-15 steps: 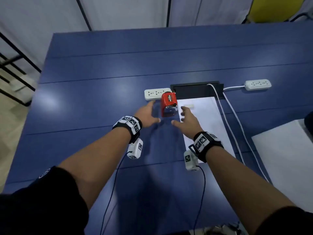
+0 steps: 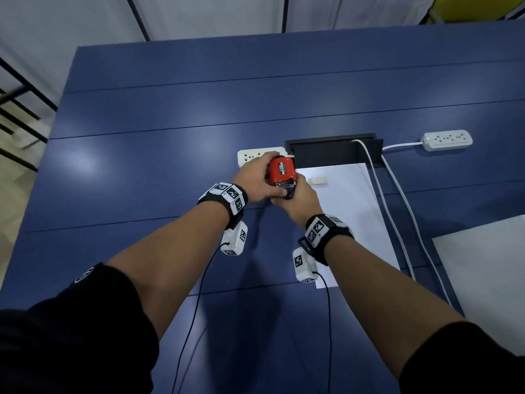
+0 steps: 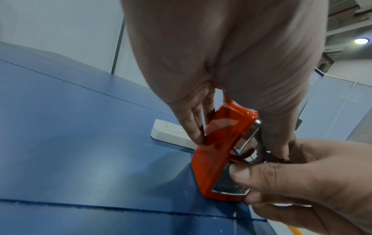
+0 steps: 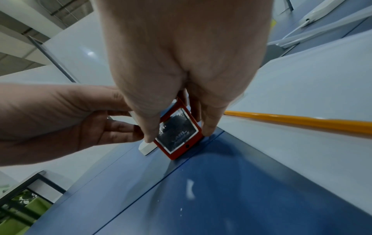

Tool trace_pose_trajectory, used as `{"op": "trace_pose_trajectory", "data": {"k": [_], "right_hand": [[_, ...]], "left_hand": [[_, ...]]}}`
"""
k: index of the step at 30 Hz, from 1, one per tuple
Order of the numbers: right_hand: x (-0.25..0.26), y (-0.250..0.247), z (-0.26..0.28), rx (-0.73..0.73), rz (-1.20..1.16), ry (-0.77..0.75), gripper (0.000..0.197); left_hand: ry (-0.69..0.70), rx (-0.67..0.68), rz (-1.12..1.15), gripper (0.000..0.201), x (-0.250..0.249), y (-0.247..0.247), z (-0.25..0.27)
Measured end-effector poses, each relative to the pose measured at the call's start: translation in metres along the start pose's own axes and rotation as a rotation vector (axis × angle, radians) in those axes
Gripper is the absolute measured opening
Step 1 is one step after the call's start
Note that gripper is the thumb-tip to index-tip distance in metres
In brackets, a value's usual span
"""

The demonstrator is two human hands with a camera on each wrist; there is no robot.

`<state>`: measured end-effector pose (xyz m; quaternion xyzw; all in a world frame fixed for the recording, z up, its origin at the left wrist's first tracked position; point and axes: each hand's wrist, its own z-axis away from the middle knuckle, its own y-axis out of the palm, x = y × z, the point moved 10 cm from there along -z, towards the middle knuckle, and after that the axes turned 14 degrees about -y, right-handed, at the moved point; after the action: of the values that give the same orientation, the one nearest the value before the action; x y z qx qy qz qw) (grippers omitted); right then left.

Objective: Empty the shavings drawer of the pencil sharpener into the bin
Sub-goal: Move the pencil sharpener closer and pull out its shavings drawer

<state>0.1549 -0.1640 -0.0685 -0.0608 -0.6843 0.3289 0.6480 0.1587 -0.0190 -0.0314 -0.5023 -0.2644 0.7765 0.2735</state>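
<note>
A red pencil sharpener (image 2: 281, 172) stands on the blue table (image 2: 170, 166), at the left edge of a white paper sheet (image 2: 355, 209). My left hand (image 2: 264, 177) grips its body from above, fingers (image 3: 193, 125) on the far side and thumb on the chrome top. My right hand (image 2: 295, 194) pinches the dark clear shavings drawer (image 4: 177, 132) low on the sharpener's (image 4: 181, 151) front, thumb (image 3: 241, 173) on its face. The drawer (image 3: 227, 186) sits inside the sharpener's red body (image 3: 219, 143). No bin is in view.
A white power strip (image 2: 250, 156) lies just behind the sharpener, beside a black cable well (image 2: 332, 150). A small white eraser (image 2: 318, 181) and a yellow pencil (image 4: 302, 122) lie on the paper. White cables (image 2: 397, 217) and a second strip (image 2: 447, 140) are to the right.
Half a second ago both hands hovered open on either side of the sharpener. Now the left hand has closed over its body and the right hand has taken hold of its lower front.
</note>
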Motion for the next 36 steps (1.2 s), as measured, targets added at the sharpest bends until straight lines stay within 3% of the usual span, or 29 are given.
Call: {"op": "trace_pose_trajectory", "data": {"k": [6, 16, 22, 26, 30, 36], "right_hand": [[-0.003, 0.001, -0.002, -0.047, -0.010, 0.014, 0.064], [0.020, 0.015, 0.019, -0.019, -0.012, -0.024, 0.063], [0.066, 0.040, 0.058, -0.034, 0.038, -0.109, 0.081], [0.112, 0.061, 0.091, -0.031, 0.058, -0.186, 0.074], [0.146, 0.089, 0.124, 0.065, 0.049, -0.231, 0.065], [0.180, 0.140, 0.176, 0.249, 0.027, -0.276, 0.069]], "left_hand": [[0.047, -0.022, -0.046, 0.104, 0.000, 0.000, 0.001], [0.020, -0.186, -0.040, 0.094, 0.019, -0.021, 0.041], [-0.029, -0.283, 0.018, 0.091, 0.038, -0.057, 0.112], [-0.098, -0.342, 0.039, 0.091, 0.060, -0.077, 0.169], [-0.170, -0.376, 0.019, 0.094, 0.089, -0.092, 0.223], [-0.186, -0.327, 0.088, 0.095, 0.149, -0.104, 0.303]]}}
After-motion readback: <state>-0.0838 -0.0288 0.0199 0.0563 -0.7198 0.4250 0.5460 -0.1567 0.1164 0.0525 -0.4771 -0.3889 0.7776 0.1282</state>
